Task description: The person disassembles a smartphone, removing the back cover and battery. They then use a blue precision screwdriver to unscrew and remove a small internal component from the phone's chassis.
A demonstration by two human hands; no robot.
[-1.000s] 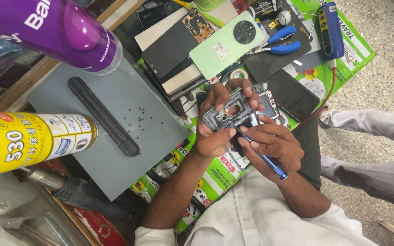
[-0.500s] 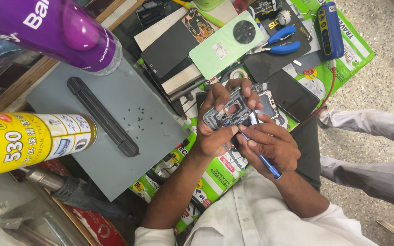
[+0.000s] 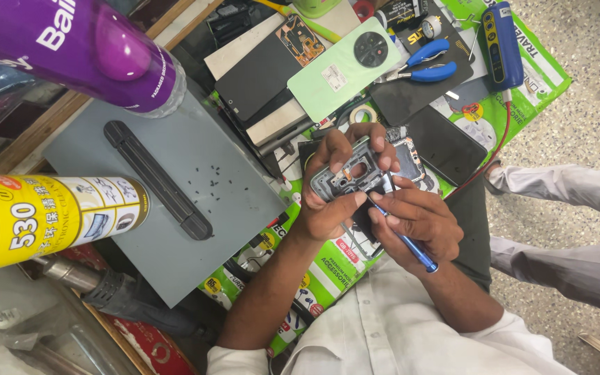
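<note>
The left hand (image 3: 328, 208) grips a grey phone frame (image 3: 351, 177), its fingers (image 3: 373, 142) closed around the far edge and the thumb across the near-left corner, so the frame is held tilted above the desk (image 3: 515, 90), just over a dark opened phone body (image 3: 411, 156). The right hand (image 3: 418, 222) pinches a blue-handled screwdriver (image 3: 404, 236) like a pen, fingers closed on the shaft, the tip touching the frame's near-right edge beside the camera cut-out.

The step in hand looks like working a screw at that edge of the frame: many small black screws (image 3: 217, 182) lie loose on the grey mat (image 3: 175, 257) to the left, beside a long dark bar (image 3: 157, 179). Whether the tip is seated in a screw head is too small to tell. The next move would call for keeping the driver straight on the screw while the left hand holds the frame steady, then carrying any freed screw left to the mat without dropping it.

Farther off lie a pale green back cover (image 3: 342, 68), blue-handled pliers (image 3: 425, 62), a blue tool with a red lead (image 3: 501, 45) and a black panel (image 3: 446, 142). A purple can (image 3: 85, 48) and a yellow can (image 3: 43, 215) stand close to the camera on the left.
</note>
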